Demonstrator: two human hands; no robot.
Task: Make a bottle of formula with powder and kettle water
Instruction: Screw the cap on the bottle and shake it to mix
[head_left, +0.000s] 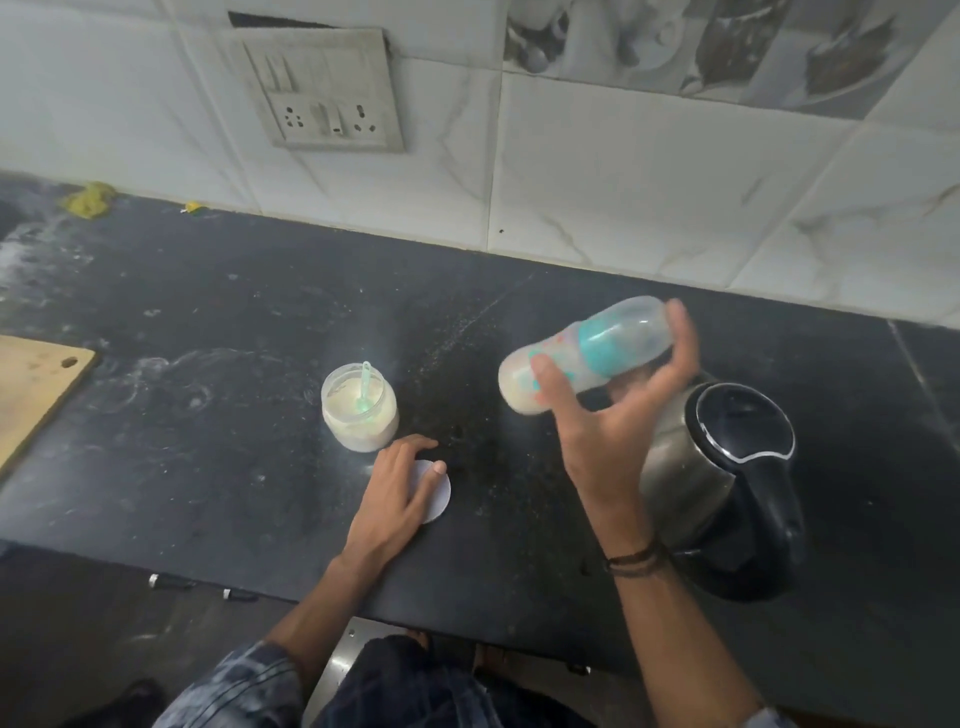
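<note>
The hands are apart; the right hand (613, 431) is raised above the desk (208, 415) and clamped on the bottle (597, 348), thumb on the near side and fingers curled over the far side; the left hand (400, 488) lies flat with relaxed fingers on a round white lid (439, 496) on the desk, holding nothing; the bottle is in the air and close to level, its long axis running from the base at the lower left, where milky liquid has pooled, up to the clear capped end at the upper right, with a teal collar between them; it looks capped and tipped for mixing, so my guess is that powder and water are both in and shaking is the step in hand; the kettle (727, 483) stands just below and to the right of the right hand, lid down; the open powder jar (360, 415), a scoop (366, 384) standing in it, sits just beyond the left hand, so that hand is the nearer one for closing it, the lid needing only to travel away from the person; the scoop's handle reaches near the rim and may foul the lid; a wooden board (31, 384) lies at the far left edge
</note>
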